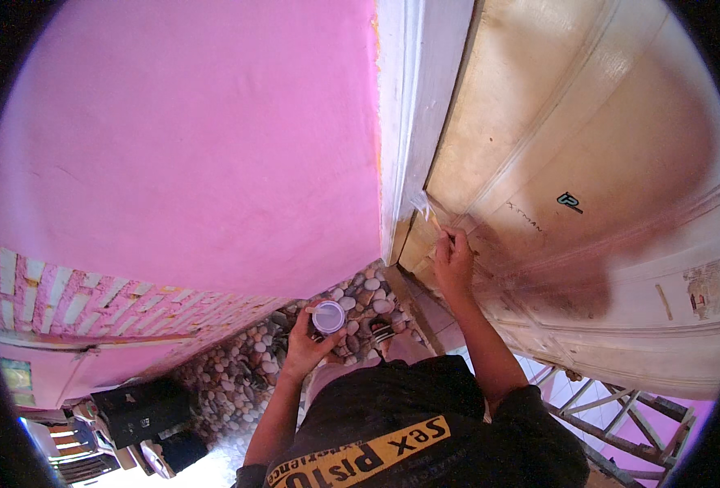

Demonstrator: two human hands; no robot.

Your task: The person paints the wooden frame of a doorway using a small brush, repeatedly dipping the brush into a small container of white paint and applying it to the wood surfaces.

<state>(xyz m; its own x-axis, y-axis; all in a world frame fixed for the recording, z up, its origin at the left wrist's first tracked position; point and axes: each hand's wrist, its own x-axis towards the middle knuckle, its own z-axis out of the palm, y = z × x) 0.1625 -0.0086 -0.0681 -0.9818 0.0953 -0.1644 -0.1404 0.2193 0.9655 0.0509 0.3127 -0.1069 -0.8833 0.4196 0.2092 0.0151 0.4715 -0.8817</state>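
Note:
My left hand [304,350] is closed around a small round tub of pale paint [328,317], held upright at waist height over the floor. With my right hand [455,259] I grip a paintbrush [434,218] by its handle, fingers pinched together. White paint shows at the brush's head, which is at the inner edge of the door frame [425,89], beside the brown wooden door [530,154]. The frame has a whitish coat higher up, while its bottom end looks bare and brownish. Whether the bristles press on the wood is too small to tell.
A pink wall [197,146] with a brick-patterned lower band [91,305] rises on the left. Pebble-patterned flooring [242,358] lies below, with my sandalled foot [382,330] on it. Dark items [144,411] stand at lower left. A wooden slatted frame [640,419] is at lower right.

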